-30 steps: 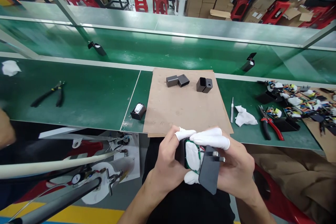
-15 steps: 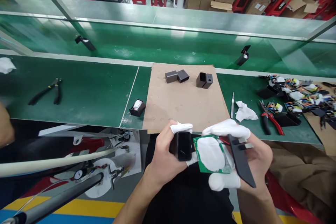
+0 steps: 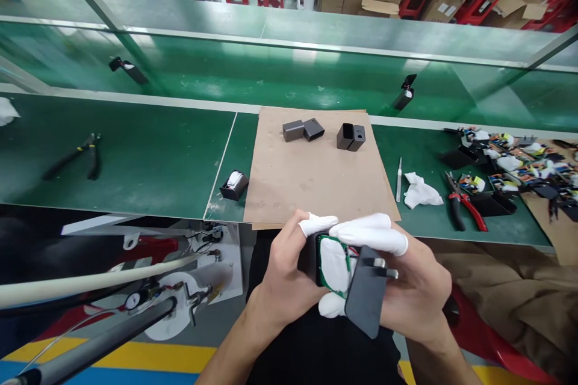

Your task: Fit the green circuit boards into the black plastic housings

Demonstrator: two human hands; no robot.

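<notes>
My left hand (image 3: 284,271), with white finger cots, is wrapped round a black plastic housing (image 3: 310,258) whose open end faces right. My right hand (image 3: 406,277), also in finger cots, grips a green circuit board (image 3: 335,264) with a white pad on it and a black end plate (image 3: 366,292) with metal plug pins. The board's left edge sits at the mouth of the housing, seemingly partly inside. Red wire shows between board and plate. Both hands are in front of the bench edge, above my lap.
Several dark housings (image 3: 303,130) stand on a cardboard sheet (image 3: 316,186). On the right lie red-handled pliers (image 3: 465,201), tweezers (image 3: 399,180), white tissue (image 3: 422,190) and a heap of circuit boards (image 3: 519,162). Black-handled pliers (image 3: 74,156) and a filled housing (image 3: 234,184) are left.
My right hand has moved left with the circuit board, bringing it from beside the housing to its opening. The end plate has turned to face me more. My left hand has hardly moved.
</notes>
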